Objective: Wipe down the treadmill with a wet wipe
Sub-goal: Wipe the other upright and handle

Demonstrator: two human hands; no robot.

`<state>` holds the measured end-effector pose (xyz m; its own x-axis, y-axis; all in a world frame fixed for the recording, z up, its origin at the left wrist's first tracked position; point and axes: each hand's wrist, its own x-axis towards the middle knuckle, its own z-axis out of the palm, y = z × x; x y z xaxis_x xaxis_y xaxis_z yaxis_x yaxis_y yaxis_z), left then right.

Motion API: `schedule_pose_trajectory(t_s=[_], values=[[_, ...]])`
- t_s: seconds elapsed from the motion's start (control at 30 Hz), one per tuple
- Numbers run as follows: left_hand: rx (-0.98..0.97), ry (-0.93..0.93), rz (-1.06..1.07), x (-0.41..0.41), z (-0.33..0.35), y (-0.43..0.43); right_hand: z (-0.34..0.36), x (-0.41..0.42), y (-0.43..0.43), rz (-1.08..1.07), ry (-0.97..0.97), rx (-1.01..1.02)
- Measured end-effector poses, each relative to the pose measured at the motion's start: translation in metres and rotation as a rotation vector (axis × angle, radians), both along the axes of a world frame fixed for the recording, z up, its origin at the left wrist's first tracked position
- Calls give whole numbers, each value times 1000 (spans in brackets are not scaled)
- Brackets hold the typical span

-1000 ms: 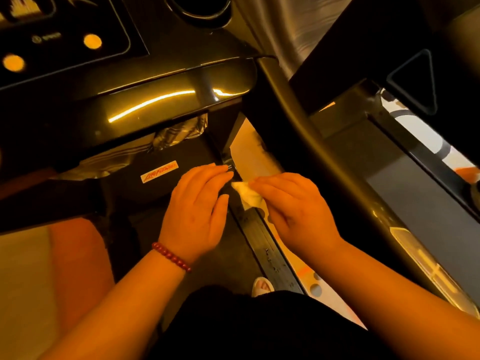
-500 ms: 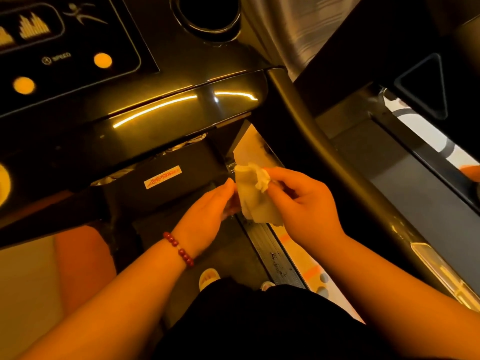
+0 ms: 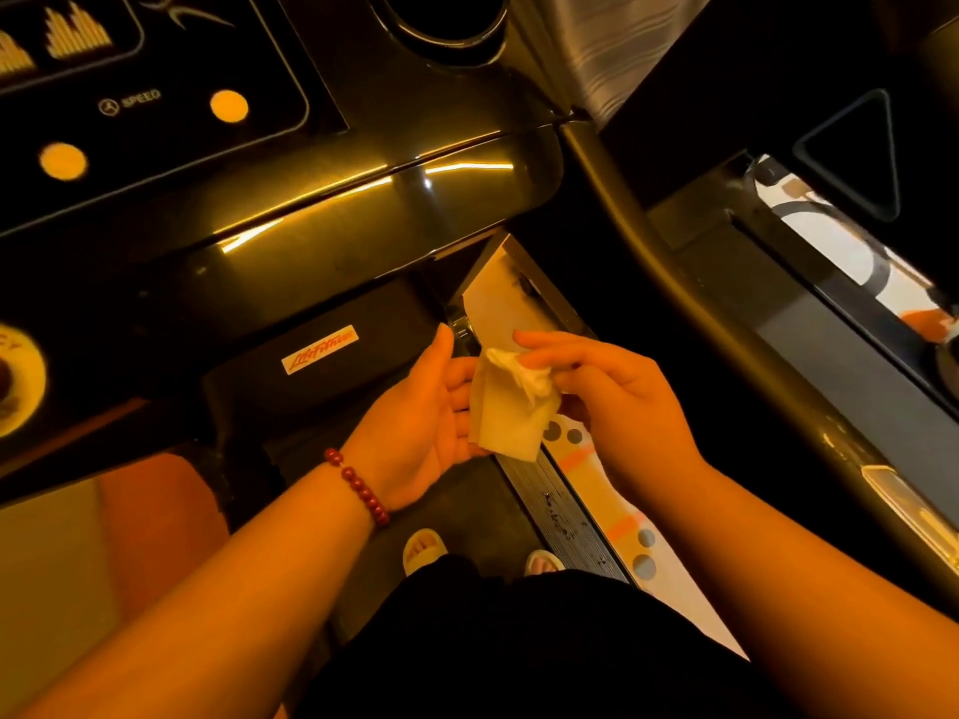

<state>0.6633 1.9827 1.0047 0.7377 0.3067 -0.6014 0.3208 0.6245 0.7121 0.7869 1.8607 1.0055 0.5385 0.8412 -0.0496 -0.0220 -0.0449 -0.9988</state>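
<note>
Dark clothing (image 3: 519,646) fills the near edge, and just beyond it the toes of two pale slippers (image 3: 424,550) stand on the black treadmill belt (image 3: 467,500). To the right of the feet runs a ribbed side rail (image 3: 563,511), and right of that lies a pale floor (image 3: 602,490) marked with orange stripes and grey dots.

Both forearms reach in from the near corners. The left hand (image 3: 420,422), with a red bead bracelet (image 3: 358,485) at the wrist, is spread with its fingers straight and its palm turned to the right, and its fingers lie against the back of the wet wipe (image 3: 506,425). The right hand (image 3: 617,402) pinches the crumpled top of the wipe between thumb and fingertips. The wipe hangs between the two hands, half unfolded, in the air above the far part of the side rail and touching no part of the machine.

Farther off, left of the hands, a white label with red lettering (image 3: 320,350) sits on the black motor cover (image 3: 311,386). Beyond it spans the glossy console (image 3: 311,199), bearing two round orange buttons (image 3: 229,106) and the word SPEED. A curved handrail (image 3: 648,262) sweeps down the right side. At the far edge is a round cup holder (image 3: 441,23); its inside is too dark to tell whether it holds anything.
</note>
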Motion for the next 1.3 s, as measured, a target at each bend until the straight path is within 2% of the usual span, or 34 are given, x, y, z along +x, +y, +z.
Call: schedule_pose_trajectory(t_s=[0.13, 0.2, 0.3, 0.5, 0.67, 0.8, 0.87, 0.97, 1.17, 1.3], values=[[51, 16, -19, -2, 0, 2, -5, -6, 4, -7, 68, -49], [67, 15, -19, -3, 0, 3, -5, -10, 7, -19, -115, -82], [82, 12, -2, -5, 1, 3, -8, -12, 9, -10, -218, -111], [151, 76, 13, -9, -2, 4, -13, -16, 10, -21, -164, -172], [189, 79, 20, -7, -4, 2, -15, -17, 10, -33, -212, -231], [184, 70, 174, 0, -6, -2, -5, -12, 8, -59, -282, -270], [241, 84, 274, 8, -9, -2, 7, -1, 2, -81, -364, -291], [448, 121, 351, 31, -11, -5, 30, 20, -7, -96, -513, -242], [634, 93, 461, 111, -10, -14, 54, 84, -3, -83, -992, -257], [635, 71, 569, 142, -17, -18, 51, 117, 13, 60, -1035, -375]])
